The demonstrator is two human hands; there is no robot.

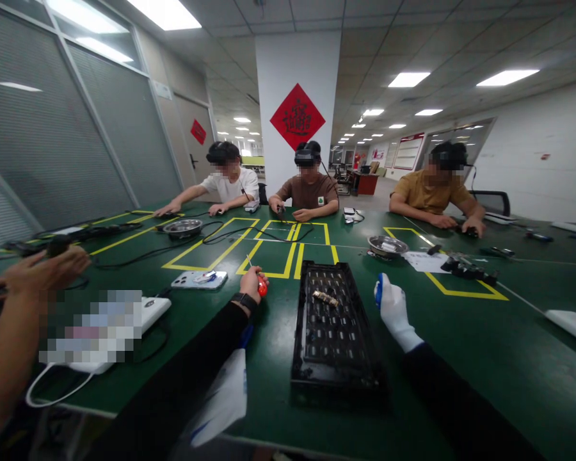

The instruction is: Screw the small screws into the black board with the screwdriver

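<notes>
green, smooth tabletop (276, 365) lies beneath both forearms, marked with yellow tape lines (475, 296); the bare left hand (251, 283), a dark band (246, 301) around its wrist, has its fingers closed about a small tool with a glossy red rounded handle (262, 289), its thin shaft rising above the hand; the right hand (394, 308), in a white glove with blue at the fingertips, is bent just beyond the right side of a black rectangular plastic tray (310, 371), apart from it; whether those fingers hold anything, i cannot tell; the tray sits between the two hands, rows of small pale marks along its bed, and on its far half rests a gold-coloured ribbed cylindrical metal piece (325, 298), lying aslant; left of the left hand lies a pale rectangular phone (182, 280); farther off stand two shallow round metal bowls (377, 250); across the tabletop sit three people (307, 195) wearing dark headsets.
</notes>
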